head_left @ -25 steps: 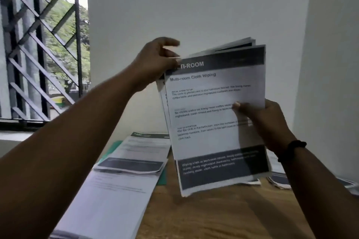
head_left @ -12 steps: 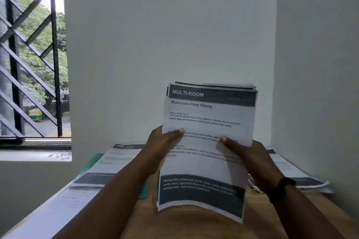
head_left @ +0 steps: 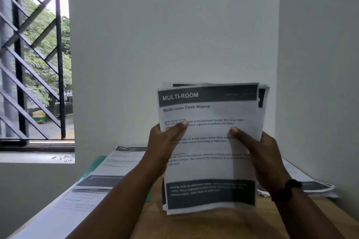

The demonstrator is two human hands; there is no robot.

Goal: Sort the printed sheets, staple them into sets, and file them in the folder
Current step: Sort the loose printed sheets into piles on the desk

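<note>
Wooden bench below, printed piles at left and right. Sheaf of sheets upright above bench, headed "MULTI-ROOM". Left hand and right hand gripping side edges, thumbs across front page.

Sheet stack upright on the wooden table, left hand and right hand at its sides, folder under papers left of it, another pile right, window far left

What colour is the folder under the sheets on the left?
Green: the folder shows in the head view, beneath the left pile.
</note>
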